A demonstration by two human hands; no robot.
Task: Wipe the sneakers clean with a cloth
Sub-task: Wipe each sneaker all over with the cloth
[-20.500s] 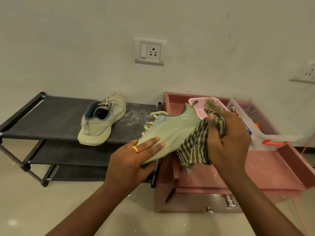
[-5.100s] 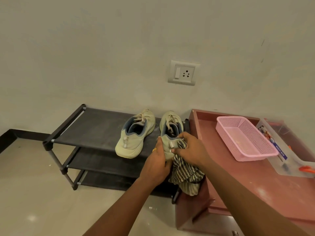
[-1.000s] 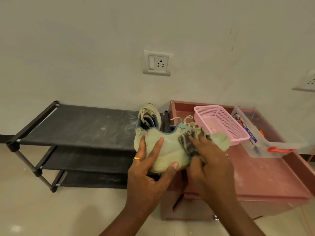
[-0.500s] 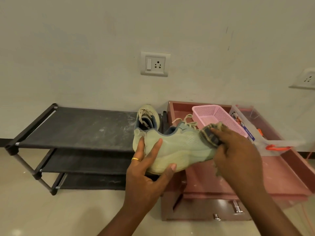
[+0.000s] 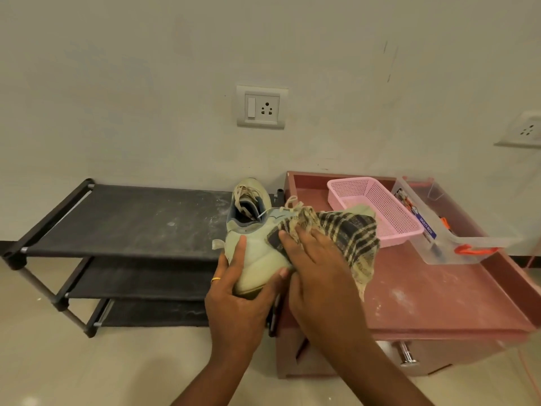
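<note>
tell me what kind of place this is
Probably a home entryway or room corner: a black three-tier shoe rack, a wall socket, and a low reddish cabinet holding a pink basket.

Both forearms reach in from the bottom edge, pretty close together. Left grip [image 5: 243, 300] cups the heel of the pale green lace-up sneaker [image 5: 259, 259] from underneath, thumb up its side, thin gold ring [image 5: 215, 279] on one finger. Right grip [image 5: 317, 268] lies flat-fingered, pressing the brown-and-cream checked cloth [image 5: 351, 232] against the shoe's side.
</note>
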